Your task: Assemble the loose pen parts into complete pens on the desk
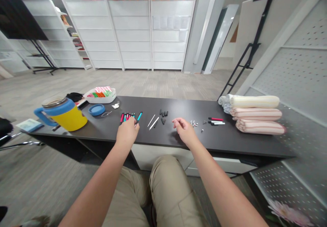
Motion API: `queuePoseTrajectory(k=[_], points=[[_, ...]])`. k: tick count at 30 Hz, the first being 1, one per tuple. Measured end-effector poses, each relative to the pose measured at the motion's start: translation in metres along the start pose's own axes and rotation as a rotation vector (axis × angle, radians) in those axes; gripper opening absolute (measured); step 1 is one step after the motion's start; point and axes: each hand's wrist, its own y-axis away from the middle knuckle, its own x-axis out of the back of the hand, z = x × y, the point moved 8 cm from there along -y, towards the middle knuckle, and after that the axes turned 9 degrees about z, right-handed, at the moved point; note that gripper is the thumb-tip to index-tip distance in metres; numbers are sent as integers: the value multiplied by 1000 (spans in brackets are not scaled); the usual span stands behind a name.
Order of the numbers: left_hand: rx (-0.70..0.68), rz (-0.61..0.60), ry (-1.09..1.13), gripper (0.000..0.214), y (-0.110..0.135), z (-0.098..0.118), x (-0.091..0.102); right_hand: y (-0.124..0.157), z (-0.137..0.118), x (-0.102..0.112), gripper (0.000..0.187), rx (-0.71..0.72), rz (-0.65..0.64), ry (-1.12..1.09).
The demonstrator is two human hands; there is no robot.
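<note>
Left hand [127, 133] is down over a row of slim multicolour pens [127, 117]; its fingers [133, 122] curl onto or right by a teal pen [139, 117], which stands angled up from under them; L grip is mostly closed, but can't tell if it really has hold of the teal pen; right hand [185, 132] is apart, w/ its grip part-open, fingers loosely curled, nothing in it; it's nearest a small cluster of metal bits [193, 123]; 3 pens [216, 121] lie just past those, red, black and white.

Between the hands on the dark tabletop [173, 106] are 2 thin silver rods [152, 122] and a group of small black parts [162, 115]; the teal pen looks light, stiff, smooth, so prob. easy to roll or slip; best taken by mid-barrel w/ fingertips; the small bits look fiddly, need a pinch.

Further left on the tabletop: yellow-and-blue tumbler [61, 114], blue round lid [96, 109], white tray [99, 96] of coloured items; further right, a stack of folded striped towels [257, 115]; white shelving [130, 32] runs along the back wall; khaki trouser legs [166, 186] show below the tabletop edge.
</note>
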Motion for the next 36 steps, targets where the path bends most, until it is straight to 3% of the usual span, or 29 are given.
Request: queuePoseTrajectory(k=[4, 9, 21, 26, 32, 36], points=[[-35, -81, -97, 24, 2, 5, -8, 0, 0, -1, 37, 6, -13, 9], [-60, -93, -130, 38, 4, 6, -11, 0, -1, -2, 36, 5, -27, 8], [-147, -205, -132, 36, -3, 1, -20, 2, -7, -2, 32, 13, -49, 0], [-163, -191, -198, 36, -4, 1, -17, 1, -7, -2, 31, 14, -47, 34], [-232, -67, -140, 36, 4, 28, -8, 9, -16, -2, 33, 72, -44, 86], [-302, -20, -11, 32, 7, 53, -13, 27, -35, 30, 31, 289, 58, 319]])
